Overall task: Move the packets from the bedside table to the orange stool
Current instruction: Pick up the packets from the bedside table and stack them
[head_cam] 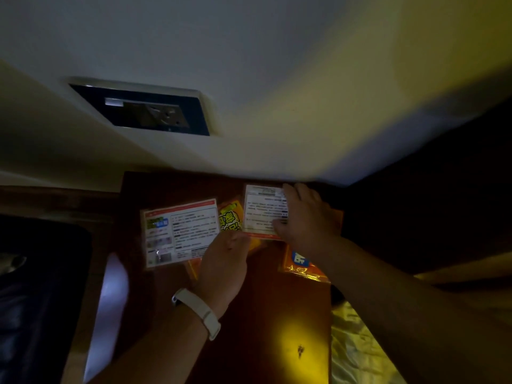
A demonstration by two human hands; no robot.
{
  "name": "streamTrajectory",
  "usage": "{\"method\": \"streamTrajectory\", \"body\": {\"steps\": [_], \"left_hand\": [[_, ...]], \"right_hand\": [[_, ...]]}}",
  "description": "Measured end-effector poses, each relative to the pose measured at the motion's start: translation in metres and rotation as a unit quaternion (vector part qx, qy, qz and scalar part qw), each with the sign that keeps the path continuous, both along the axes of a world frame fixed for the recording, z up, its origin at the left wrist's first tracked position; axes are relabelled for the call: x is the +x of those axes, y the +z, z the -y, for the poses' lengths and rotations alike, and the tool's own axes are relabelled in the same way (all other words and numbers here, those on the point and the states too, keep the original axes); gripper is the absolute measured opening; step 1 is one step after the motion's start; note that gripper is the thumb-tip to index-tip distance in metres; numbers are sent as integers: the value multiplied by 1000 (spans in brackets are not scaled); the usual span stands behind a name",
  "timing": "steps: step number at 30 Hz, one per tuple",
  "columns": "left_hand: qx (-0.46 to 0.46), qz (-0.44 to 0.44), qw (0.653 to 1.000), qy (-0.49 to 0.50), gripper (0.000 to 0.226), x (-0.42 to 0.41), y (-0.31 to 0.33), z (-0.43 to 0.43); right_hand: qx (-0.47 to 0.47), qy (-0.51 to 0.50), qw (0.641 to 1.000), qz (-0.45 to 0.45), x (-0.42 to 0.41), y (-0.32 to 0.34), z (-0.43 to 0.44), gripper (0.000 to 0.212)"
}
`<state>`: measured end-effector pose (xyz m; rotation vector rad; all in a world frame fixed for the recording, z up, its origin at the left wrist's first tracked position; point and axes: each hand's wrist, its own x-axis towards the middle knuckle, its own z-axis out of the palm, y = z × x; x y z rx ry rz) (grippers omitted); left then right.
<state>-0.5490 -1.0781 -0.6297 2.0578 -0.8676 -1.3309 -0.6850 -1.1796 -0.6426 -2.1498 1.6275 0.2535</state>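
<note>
Several flat packets lie on the dark wooden bedside table (pixel 263 300). My left hand (pixel 224 267), with a pale wristband, pinches the lower right corner of a white-backed packet (pixel 180 231) lying printed side up. My right hand (pixel 304 217) rests flat on the right edge of a second white-backed packet (pixel 263 212) near the wall. Between them a yellow and orange packet (pixel 230 217) lies face up. Another orange packet with a blue mark (pixel 300 264) sits partly under my right forearm. The orange stool is not in view.
A white wall with a dark switch and socket panel (pixel 146 112) rises behind the table. A pale rounded object (pixel 110 295) lies along the table's left side. Dark bedding (pixel 41 286) is at left, light fabric (pixel 357 345) at lower right.
</note>
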Motion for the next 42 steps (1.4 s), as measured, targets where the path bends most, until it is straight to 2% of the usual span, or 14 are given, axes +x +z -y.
{"method": "streamTrajectory", "body": {"steps": [3,5,7,8,11,14,19,22,27,31,36,39,41,42], "left_hand": [[13,-21,999,35,13,-1,4,2],[18,-35,997,66,20,-2,6,3],[23,-37,996,77,13,-2,7,3],[26,-40,995,86,6,-2,7,3],[36,-59,991,118,21,-1,8,2],[32,-79,988,130,16,-1,9,1],[44,-172,968,178,18,3,6,-1],[49,-237,945,220,26,10,5,-6],[57,-340,903,258,25,26,11,-16],[53,-415,881,221,27,39,23,-24],[44,-419,893,158,33,41,32,-21],[38,-382,911,148,30,38,35,-14],[32,-371,913,166,29,39,34,-9],[32,-364,915,170,28,40,34,-7]], "right_hand": [[19,4,1000,-17,7,11,5,70],[46,-2,999,-29,10,19,8,54],[65,-24,997,-29,12,27,6,41],[73,-43,996,-16,11,30,4,34],[116,-99,986,74,6,37,-6,17],[172,-163,955,177,1,48,-21,8],[261,-283,870,308,9,63,-49,7],[295,-325,831,342,17,63,-64,10],[308,-345,813,353,30,57,-79,11],[315,-334,811,362,36,62,-81,13],[311,-345,817,342,33,67,-75,13],[226,-357,862,279,22,63,-61,31],[137,-351,898,227,10,55,-48,27],[100,-309,928,182,3,49,-42,25]]}}
